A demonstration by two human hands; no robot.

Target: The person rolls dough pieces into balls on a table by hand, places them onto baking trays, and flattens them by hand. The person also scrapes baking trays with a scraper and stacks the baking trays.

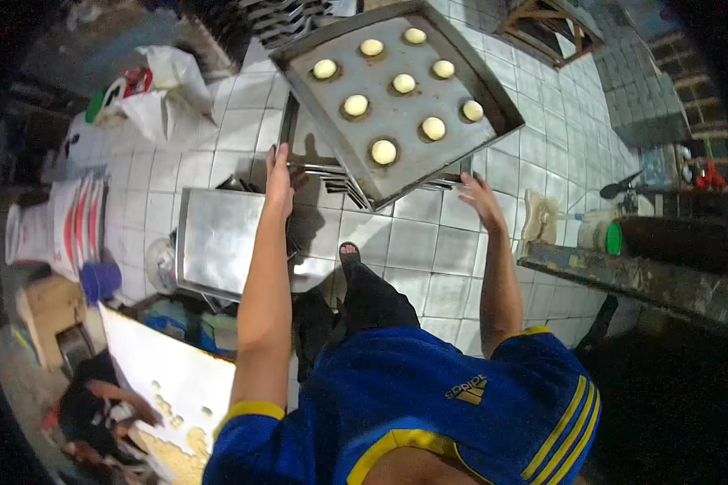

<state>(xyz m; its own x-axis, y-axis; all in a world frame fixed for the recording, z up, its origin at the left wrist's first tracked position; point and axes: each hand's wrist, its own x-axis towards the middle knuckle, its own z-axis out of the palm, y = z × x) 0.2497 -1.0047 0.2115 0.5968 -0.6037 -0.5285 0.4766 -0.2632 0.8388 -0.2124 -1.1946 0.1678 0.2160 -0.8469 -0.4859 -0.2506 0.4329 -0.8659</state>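
Observation:
A large square metal baking tray [382, 117] with several round pale dough balls [403, 83] spaced in rows rests tilted in view on top of more stacked trays, whose edges [344, 187] show below its near corner. My left hand [279, 179] is at the left of that stack, fingers stretched out, beside a tray edge. At the right side my right hand [480, 199] has its fingers spread, close to the stack's edge and apart from the top tray. Neither hand visibly grips anything; whether the fingertips touch the edges I cannot tell.
A bare metal tray [221, 238] stands left of my left arm. At lower left, another person [97, 408] works at a white table [158, 356] with dough pieces. Sacks [77, 218] and a purple bucket [101, 280] stand left; a worn bench [623, 279] is right. The floor is tiled.

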